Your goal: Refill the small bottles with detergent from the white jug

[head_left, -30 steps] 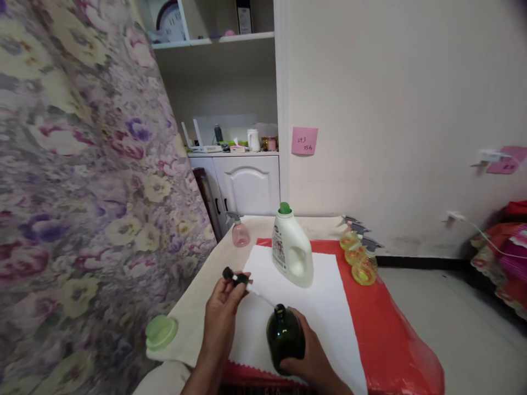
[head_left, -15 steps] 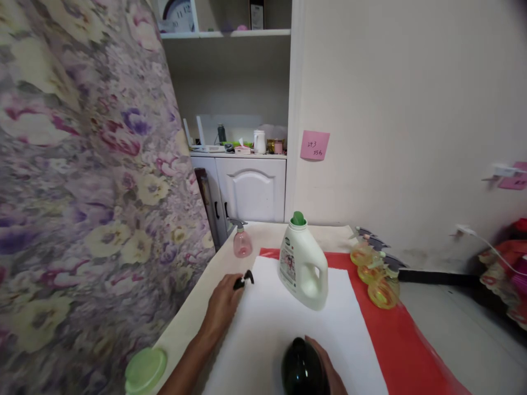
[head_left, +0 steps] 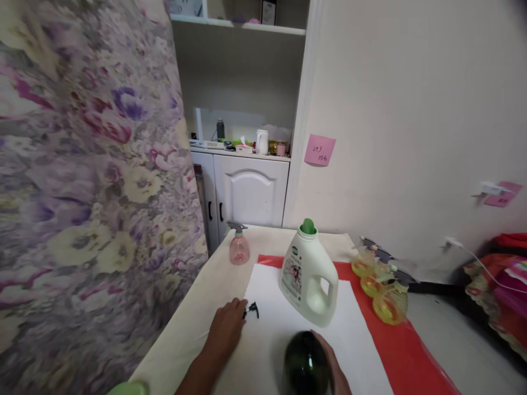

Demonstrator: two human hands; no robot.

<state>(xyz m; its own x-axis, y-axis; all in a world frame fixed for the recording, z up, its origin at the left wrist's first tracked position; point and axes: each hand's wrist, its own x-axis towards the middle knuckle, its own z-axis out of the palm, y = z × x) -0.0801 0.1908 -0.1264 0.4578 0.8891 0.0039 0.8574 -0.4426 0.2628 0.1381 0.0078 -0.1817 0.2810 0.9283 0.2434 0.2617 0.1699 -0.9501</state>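
Note:
Near the left edge of the white sheet (head_left: 272, 340), my left hand (head_left: 227, 329) is closed around a black pump head (head_left: 252, 311), its bent spout pointing right. My right hand (head_left: 336, 366) is wrapped round the right side of a dark, glossy, rounded bottle (head_left: 307, 362) at the bottom of the view; its lower part is cut off. Beyond the two hands stands a pale green detergent jug (head_left: 308, 280), upright, with a green piece (head_left: 307, 226) in its open neck. The jug touches neither hand.
A pink spray bottle (head_left: 239, 249) stands at the table's far left. Several yellow-liquid spray bottles (head_left: 390, 302) line the red cloth (head_left: 370, 329) on the right. A green lid-like thing (head_left: 128, 388) lies bottom left. A flowered curtain (head_left: 90, 219) hangs along the left.
The camera view has shifted and tilted. My left hand, with the pump head, sits lower in the picture, nearer the dark bottle. My right hand still holds the bottle, whose black top no longer shows clearly.

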